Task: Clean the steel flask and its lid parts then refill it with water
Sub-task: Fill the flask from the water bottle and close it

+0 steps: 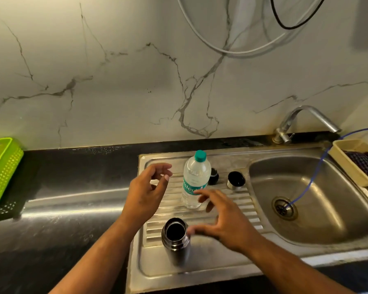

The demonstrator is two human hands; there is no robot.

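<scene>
The dark steel flask (176,238) stands upright and uncapped on the sink's ribbed drainboard (227,211), near the front. Behind it stands a clear plastic water bottle (194,181) with a teal cap and label. Two lid parts sit further back: a small black stopper (214,176) beside the bottle and a steel cup lid (236,180) to its right. My left hand (146,194) hovers open to the left of the bottle. My right hand (225,217) is open between flask and bottle, fingers spread; whether a fingertip touches the bottle I cannot tell.
The steel sink basin (327,209) lies to the right, with a tap (302,122) above and a thin blue tube (310,181) running into the drain. A beige tray (344,164) holds a dark scrubber. A green basket (0,166) sits on the black counter at far left.
</scene>
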